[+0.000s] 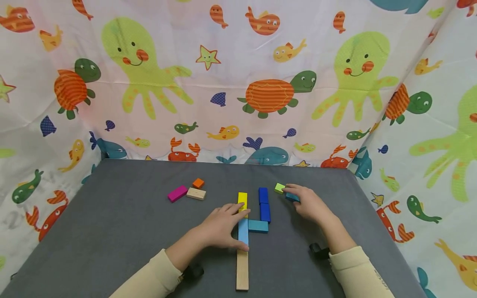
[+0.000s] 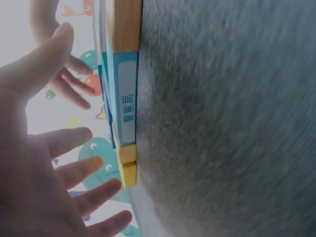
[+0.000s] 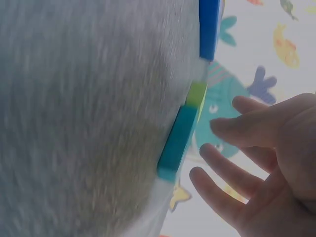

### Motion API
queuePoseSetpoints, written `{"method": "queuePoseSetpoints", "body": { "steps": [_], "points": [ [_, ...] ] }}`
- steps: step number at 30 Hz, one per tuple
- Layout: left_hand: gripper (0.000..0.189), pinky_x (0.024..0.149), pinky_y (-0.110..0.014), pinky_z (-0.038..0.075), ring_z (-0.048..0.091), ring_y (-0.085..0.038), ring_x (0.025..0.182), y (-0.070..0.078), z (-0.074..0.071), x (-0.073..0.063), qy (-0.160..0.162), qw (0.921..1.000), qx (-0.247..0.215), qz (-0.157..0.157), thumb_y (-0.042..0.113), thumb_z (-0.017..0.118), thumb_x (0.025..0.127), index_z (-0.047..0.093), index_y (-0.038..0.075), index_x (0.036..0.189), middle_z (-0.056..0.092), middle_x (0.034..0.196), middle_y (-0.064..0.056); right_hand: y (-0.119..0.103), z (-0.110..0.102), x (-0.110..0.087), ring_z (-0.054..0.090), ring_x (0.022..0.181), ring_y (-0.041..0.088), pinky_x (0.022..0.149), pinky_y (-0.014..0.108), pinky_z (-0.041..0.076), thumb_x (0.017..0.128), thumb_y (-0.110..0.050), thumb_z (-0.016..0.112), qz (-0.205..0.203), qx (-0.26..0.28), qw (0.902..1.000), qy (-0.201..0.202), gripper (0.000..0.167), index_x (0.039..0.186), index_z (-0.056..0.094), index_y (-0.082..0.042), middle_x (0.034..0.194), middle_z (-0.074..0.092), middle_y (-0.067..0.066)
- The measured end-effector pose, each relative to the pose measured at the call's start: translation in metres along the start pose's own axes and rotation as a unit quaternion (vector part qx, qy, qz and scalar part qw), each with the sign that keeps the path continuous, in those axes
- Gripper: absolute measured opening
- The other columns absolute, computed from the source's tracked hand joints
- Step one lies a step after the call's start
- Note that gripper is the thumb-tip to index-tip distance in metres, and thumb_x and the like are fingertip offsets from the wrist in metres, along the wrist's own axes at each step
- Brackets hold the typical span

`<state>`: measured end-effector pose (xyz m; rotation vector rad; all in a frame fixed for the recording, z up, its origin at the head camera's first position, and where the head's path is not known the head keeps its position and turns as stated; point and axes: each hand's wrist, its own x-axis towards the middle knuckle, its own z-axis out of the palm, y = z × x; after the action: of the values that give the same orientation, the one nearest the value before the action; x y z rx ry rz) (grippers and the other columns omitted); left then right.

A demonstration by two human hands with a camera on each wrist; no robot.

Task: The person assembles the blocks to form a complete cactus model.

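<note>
The far teal block lies flat on the grey table, out to the right, just beside a small green block; whether those two touch I cannot tell. The right hand is right over it, fingers apart and a little bent, pinching nothing that I can see. The left hand is spread along the row of blocks, thumb near the plain wooden block, fingertips over the yellow pieces, with the light blue block between; I can't make out any firm contact. From that row the near teal block juts rightward to two dark blue blocks.

To me this looks like the reaching part of arranging blocks. The next move seems to call for thumb and fingertips settling on opposite sides of the far teal block without nudging the green one.
</note>
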<state>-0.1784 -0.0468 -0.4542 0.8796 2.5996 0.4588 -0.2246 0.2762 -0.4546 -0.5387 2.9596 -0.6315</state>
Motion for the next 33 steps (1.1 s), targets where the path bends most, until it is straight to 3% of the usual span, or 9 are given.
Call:
{"method": "queuePoseSetpoints", "body": {
  "steps": [8, 13, 18, 21, 26, 29, 33],
  "points": [
    [0.115, 0.123, -0.062, 0.031, 0.028, -0.034, 0.157, 0.001, 0.009, -0.009, -0.038, 0.9988, -0.018, -0.026, 0.074, 0.084, 0.073, 0.033, 0.033, 0.168, 0.024, 0.176, -0.002, 0.028, -0.004, 0.003, 0.044, 0.145, 0.051, 0.109, 0.067, 0.045, 0.08, 0.024, 0.048, 0.022, 0.032, 0.9976, -0.058, 0.081, 0.152, 0.059, -0.012, 0.161, 0.048, 0.02],
    [0.114, 0.122, -0.061, 0.032, 0.029, -0.034, 0.156, 0.002, 0.015, -0.01, -0.03, 0.9991, -0.009, -0.029, 0.073, 0.086, 0.071, 0.037, 0.033, 0.166, 0.024, 0.176, -0.001, 0.037, -0.002, 0.005, 0.044, 0.144, 0.051, 0.105, 0.063, 0.05, 0.08, 0.026, 0.049, 0.006, 0.028, 0.9957, -0.088, 0.084, 0.152, 0.06, -0.017, 0.164, 0.046, 0.017],
    [0.113, 0.122, -0.061, 0.033, 0.03, -0.033, 0.156, 0.0, 0.019, -0.009, -0.02, 0.9994, 0.0, -0.03, 0.073, 0.087, 0.07, 0.04, 0.032, 0.165, 0.024, 0.176, -0.002, 0.039, 0.0, 0.006, 0.043, 0.146, 0.051, 0.113, 0.07, 0.04, 0.079, 0.027, 0.047, -0.008, 0.028, 0.995, -0.095, 0.084, 0.15, 0.062, -0.015, 0.161, 0.05, 0.017],
    [0.113, 0.122, -0.061, 0.033, 0.03, -0.033, 0.156, 0.0, 0.019, -0.008, -0.019, 0.9993, 0.001, -0.031, 0.072, 0.088, 0.07, 0.04, 0.032, 0.165, 0.025, 0.176, -0.002, 0.039, 0.0, 0.006, 0.045, 0.145, 0.051, 0.114, 0.071, 0.038, 0.079, 0.027, 0.047, 0.004, 0.021, 0.9954, -0.094, 0.082, 0.148, 0.063, -0.013, 0.157, 0.053, 0.018],
    [0.112, 0.121, -0.061, 0.034, 0.03, -0.033, 0.156, 0.002, 0.018, -0.008, -0.023, 0.999, 0.002, -0.039, 0.072, 0.088, 0.07, 0.042, 0.033, 0.164, 0.025, 0.176, -0.001, 0.036, -0.004, 0.002, 0.052, 0.135, 0.047, 0.11, 0.068, 0.044, 0.084, 0.021, 0.056, 0.038, 0.012, 0.9947, -0.094, 0.072, 0.147, 0.064, -0.013, 0.15, 0.056, 0.022],
    [0.111, 0.121, -0.061, 0.034, 0.03, -0.033, 0.156, 0.003, 0.017, -0.008, -0.027, 0.9987, 0.0, -0.044, 0.071, 0.089, 0.07, 0.042, 0.034, 0.164, 0.025, 0.176, -0.001, 0.036, -0.009, 0.0, 0.058, 0.122, 0.04, 0.103, 0.061, 0.052, 0.091, 0.008, 0.071, 0.057, 0.02, 0.9929, -0.102, 0.06, 0.148, 0.063, -0.012, 0.141, 0.061, 0.02],
    [0.112, 0.121, -0.061, 0.034, 0.03, -0.033, 0.156, 0.005, 0.016, -0.008, -0.031, 0.9985, -0.003, -0.046, 0.07, 0.089, 0.07, 0.042, 0.033, 0.164, 0.025, 0.176, -0.001, 0.039, -0.013, -0.001, 0.06, 0.112, 0.031, 0.097, 0.056, 0.055, 0.09, -0.006, 0.084, 0.068, 0.044, 0.9898, -0.117, 0.065, 0.15, 0.059, -0.009, 0.141, 0.06, 0.02]
  ]
}}
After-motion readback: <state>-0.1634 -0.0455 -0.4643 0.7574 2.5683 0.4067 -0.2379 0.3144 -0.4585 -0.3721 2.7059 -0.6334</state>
